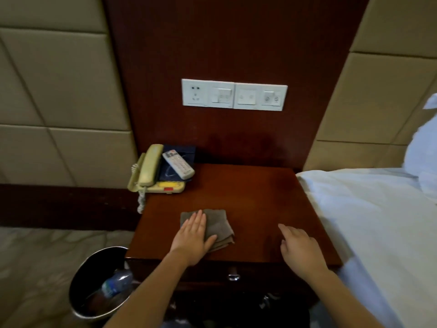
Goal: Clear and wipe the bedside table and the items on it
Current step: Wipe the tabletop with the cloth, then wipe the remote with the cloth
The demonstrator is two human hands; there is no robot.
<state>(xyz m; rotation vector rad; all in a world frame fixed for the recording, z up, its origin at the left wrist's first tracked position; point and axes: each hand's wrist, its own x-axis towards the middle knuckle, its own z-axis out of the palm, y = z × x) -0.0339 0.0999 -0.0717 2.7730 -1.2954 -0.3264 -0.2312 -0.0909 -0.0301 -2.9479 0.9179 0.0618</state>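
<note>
Grey-brown cloth (218, 227), folded, creased, sits front-left of centre on the bedside table (248, 197) surface. Left hand (192, 235) lies flat on it, no grip: fingers straight and together, pressing down. Right hand (300, 247) is at front right with loose fingers, holding nothing; can't tell if it touches the wood. Telephone (151, 176), remote (178, 164) and dark blue booklet (186, 152) are stacked in the back-left corner, print too blurred to read. Bed (366, 221) butts the right edge. Waste bin (78, 275) with a plastic bottle (115, 284) is below the left edge.
</note>
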